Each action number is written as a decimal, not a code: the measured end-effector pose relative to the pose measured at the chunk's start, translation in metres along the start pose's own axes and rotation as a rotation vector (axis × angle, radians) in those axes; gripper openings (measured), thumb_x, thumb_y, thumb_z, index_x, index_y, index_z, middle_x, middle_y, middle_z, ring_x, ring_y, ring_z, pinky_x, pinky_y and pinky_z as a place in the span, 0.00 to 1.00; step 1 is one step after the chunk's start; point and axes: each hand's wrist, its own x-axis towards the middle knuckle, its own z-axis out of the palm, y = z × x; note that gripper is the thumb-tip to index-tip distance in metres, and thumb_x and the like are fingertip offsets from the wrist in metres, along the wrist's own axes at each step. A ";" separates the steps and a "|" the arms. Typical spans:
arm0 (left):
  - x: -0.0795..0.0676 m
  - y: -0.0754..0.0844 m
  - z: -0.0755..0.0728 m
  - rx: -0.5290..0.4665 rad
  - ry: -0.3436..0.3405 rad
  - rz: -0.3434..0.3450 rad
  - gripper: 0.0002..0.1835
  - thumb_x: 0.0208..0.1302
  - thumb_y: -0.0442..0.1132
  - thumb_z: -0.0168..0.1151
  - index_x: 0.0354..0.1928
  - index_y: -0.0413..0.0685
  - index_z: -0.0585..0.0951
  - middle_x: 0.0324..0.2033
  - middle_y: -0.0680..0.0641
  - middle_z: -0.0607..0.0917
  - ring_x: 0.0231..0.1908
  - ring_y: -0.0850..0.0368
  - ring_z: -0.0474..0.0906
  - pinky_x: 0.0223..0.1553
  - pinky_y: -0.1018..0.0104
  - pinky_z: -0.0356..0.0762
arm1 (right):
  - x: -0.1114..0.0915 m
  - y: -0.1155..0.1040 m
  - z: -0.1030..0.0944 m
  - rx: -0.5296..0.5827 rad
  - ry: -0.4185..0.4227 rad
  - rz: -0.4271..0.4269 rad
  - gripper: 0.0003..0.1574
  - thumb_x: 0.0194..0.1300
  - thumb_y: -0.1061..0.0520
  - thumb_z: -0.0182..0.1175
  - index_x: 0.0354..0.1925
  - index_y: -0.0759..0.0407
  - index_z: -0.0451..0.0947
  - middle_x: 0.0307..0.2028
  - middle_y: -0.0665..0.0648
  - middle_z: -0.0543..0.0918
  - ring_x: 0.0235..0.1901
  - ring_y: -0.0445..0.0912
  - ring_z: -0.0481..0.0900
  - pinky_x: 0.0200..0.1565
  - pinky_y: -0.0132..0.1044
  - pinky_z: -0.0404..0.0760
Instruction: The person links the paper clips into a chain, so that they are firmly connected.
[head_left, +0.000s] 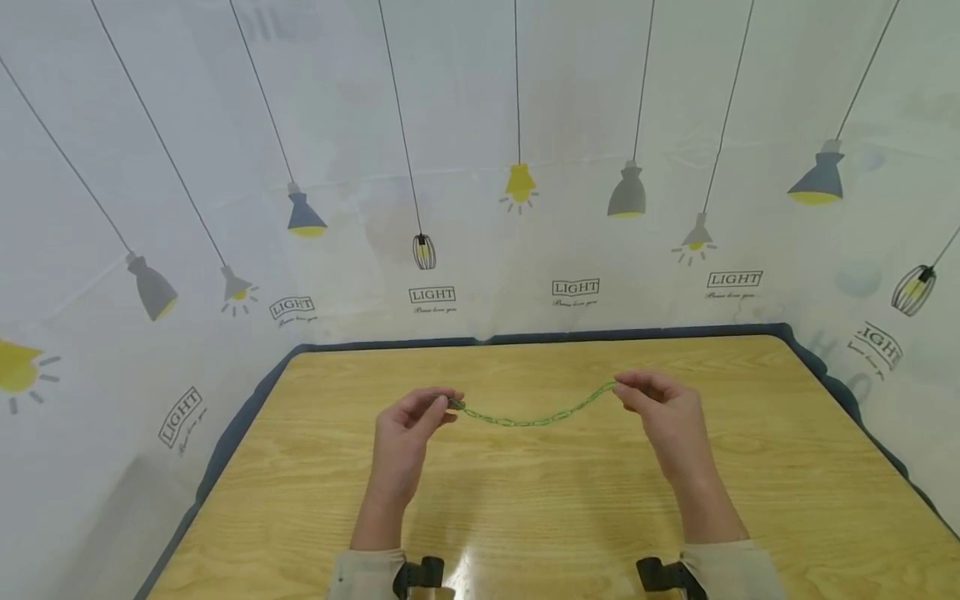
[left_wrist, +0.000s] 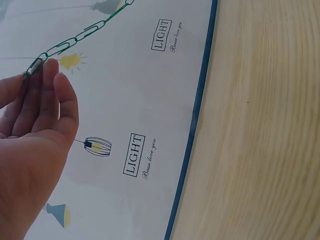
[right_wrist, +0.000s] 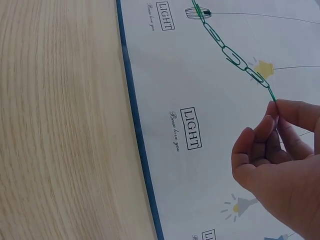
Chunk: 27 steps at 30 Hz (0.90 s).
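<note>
A chain of green paper clips (head_left: pixel 525 423) hangs in a shallow curve between two hands above the wooden table. Its left end is pinched between the thumb and fingers of my left hand (head_left: pixel 408 433). My right hand (head_left: pixel 667 421) pinches the other end between thumb and forefinger, slightly higher. In the left wrist view the linked clips (left_wrist: pixel 62 47) run up and right from the fingertips. The right wrist view shows several linked clips (right_wrist: pixel 235 57) slanting up and left from the pinch, while the other fingers curl in loosely.
The wooden table (head_left: pixel 525 517) has a dark blue edge (head_left: pixel 630 335) along its back and sides. Behind and beside it stands a white sheet (head_left: pixel 480 100) printed with hanging lamps and the word LIGHT. Both wrists carry black straps (head_left: pixel 420 575) over light sleeves.
</note>
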 end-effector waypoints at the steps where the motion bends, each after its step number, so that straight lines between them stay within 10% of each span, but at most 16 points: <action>1: 0.000 0.000 0.001 0.003 0.001 -0.003 0.14 0.79 0.35 0.62 0.54 0.28 0.83 0.43 0.54 0.91 0.46 0.61 0.88 0.53 0.65 0.88 | 0.000 -0.001 0.001 -0.008 -0.004 0.002 0.21 0.76 0.47 0.67 0.58 0.58 0.85 0.44 0.38 0.84 0.46 0.39 0.82 0.51 0.24 0.80; 11: 0.000 0.003 0.009 0.036 0.002 -0.084 0.12 0.80 0.35 0.59 0.57 0.37 0.84 0.36 0.51 0.86 0.39 0.58 0.86 0.51 0.65 0.88 | -0.001 -0.002 0.012 -0.011 -0.055 -0.009 0.20 0.76 0.49 0.67 0.58 0.59 0.85 0.44 0.40 0.84 0.45 0.39 0.81 0.50 0.27 0.81; 27: -0.002 0.003 0.021 0.195 -0.061 -0.015 0.15 0.83 0.31 0.52 0.62 0.38 0.84 0.42 0.45 0.83 0.42 0.58 0.84 0.49 0.68 0.87 | -0.008 -0.008 0.025 0.038 -0.086 -0.067 0.17 0.77 0.56 0.65 0.57 0.64 0.84 0.43 0.44 0.85 0.44 0.41 0.82 0.48 0.28 0.84</action>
